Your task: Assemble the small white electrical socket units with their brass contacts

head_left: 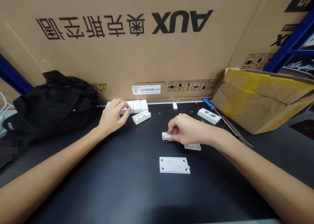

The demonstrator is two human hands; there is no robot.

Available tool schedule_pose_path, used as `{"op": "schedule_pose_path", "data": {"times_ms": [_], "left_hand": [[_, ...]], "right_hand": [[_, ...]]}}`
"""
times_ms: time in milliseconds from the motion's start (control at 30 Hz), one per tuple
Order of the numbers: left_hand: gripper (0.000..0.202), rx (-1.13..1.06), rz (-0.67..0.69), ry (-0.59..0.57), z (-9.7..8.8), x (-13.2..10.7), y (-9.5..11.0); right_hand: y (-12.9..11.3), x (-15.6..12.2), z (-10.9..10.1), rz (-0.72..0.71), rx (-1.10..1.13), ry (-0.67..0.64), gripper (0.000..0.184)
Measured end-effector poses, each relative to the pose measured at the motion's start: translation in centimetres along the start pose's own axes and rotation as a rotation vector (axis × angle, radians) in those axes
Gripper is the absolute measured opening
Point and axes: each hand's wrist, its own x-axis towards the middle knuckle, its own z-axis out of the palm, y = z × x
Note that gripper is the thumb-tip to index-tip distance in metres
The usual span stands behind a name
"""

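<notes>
My left hand [114,116] reaches to the row of small white plastic blocks [143,105] at the back. Its thumb and fingers curl round a block at the row's left part, which they mostly hide. Just right of this hand lies a white slotted housing [141,117]. Between thumb and fingertips, my right hand [183,129] pinches a small white plastic part [165,136] with dark spots, over the table's middle. Partly under that hand sits a translucent white cover [193,147]. Nearer to me lies a flat white plate [174,165] with dark corner holes.
A black bag [56,103] fills the left side. On the right stand a taped cardboard box [260,101], a blue-handled tool [208,103], metal tweezers [233,129] and another white housing [209,116]. A small white piece [175,105] lies before the large carton [122,60].
</notes>
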Motion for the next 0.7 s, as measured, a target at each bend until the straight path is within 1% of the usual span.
{"op": "schedule_pose_path", "data": {"times_ms": [33,167,233,300,333,433,567,633,700], "left_hand": [[0.019,-0.041,0.032,-0.027,0.2,0.1,1.2],[0.015,-0.22,0.209,-0.225,1.2,0.3,6.7],[0.016,-0.336,0.255,-0.342,1.9,0.3,8.5],[0.015,-0.432,0.265,-0.395,2.5,0.2,9.0],[0.012,-0.471,0.261,-0.397,2.7,0.1,8.9],[0.007,-0.544,0.247,-0.349,3.4,-0.3,8.4],[0.009,-0.564,0.256,-0.274,3.6,-0.6,8.3],[0.01,-0.558,0.247,-0.278,3.7,-0.6,8.4],[0.01,-0.555,0.226,-0.313,3.8,-0.4,8.4]], "right_hand": [[0.1,0.0,0.1,-0.006,0.014,-0.001,0.007],[0.3,-0.2,0.4,-0.032,0.032,0.021,0.004],[0.4,-0.2,0.5,-0.041,0.029,0.038,0.005],[0.6,-0.2,0.6,-0.045,0.034,0.042,0.006],[0.7,-0.2,0.7,-0.046,0.038,0.041,0.007],[1.2,0.0,0.9,-0.051,0.047,0.034,0.007],[1.3,0.0,1.0,-0.071,0.043,0.028,0.01],[1.3,0.1,1.0,-0.081,0.038,0.027,0.014],[1.3,0.2,0.9,-0.082,0.053,0.016,0.017]]}}
